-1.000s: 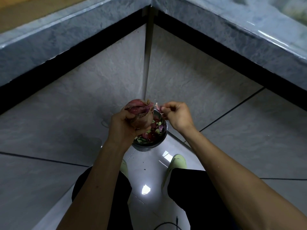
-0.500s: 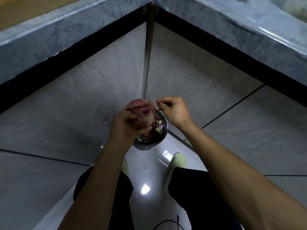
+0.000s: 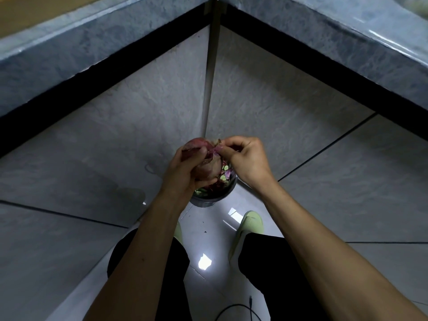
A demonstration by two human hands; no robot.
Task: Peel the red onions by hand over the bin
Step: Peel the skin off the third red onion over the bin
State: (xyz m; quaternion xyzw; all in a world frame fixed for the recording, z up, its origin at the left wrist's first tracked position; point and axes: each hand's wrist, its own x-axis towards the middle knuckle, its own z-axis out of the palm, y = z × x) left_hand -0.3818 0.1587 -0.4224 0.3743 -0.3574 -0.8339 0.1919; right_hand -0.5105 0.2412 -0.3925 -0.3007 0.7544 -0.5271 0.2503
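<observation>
My left hand (image 3: 185, 172) grips a red onion (image 3: 209, 163) with loose, papery purple skin, holding it directly above a small round metal bin (image 3: 214, 199) on the floor. My right hand (image 3: 245, 158) is pinched on a flap of skin (image 3: 216, 148) at the top of the onion, fingers closed against it. The bin holds purple onion peels and green vegetable scraps; its left half is hidden behind my left hand and the onion.
The bin stands in a floor corner where two grey tiled cabinet fronts meet under a stone counter edge (image 3: 347, 42). My feet in pale green shoes (image 3: 249, 224) stand just behind the bin. A black cable (image 3: 238, 308) lies on the floor near my legs.
My right hand moved left from beside the onion and closed on the skin at its top. The left hand has kept its grip on the onion over the bin.
</observation>
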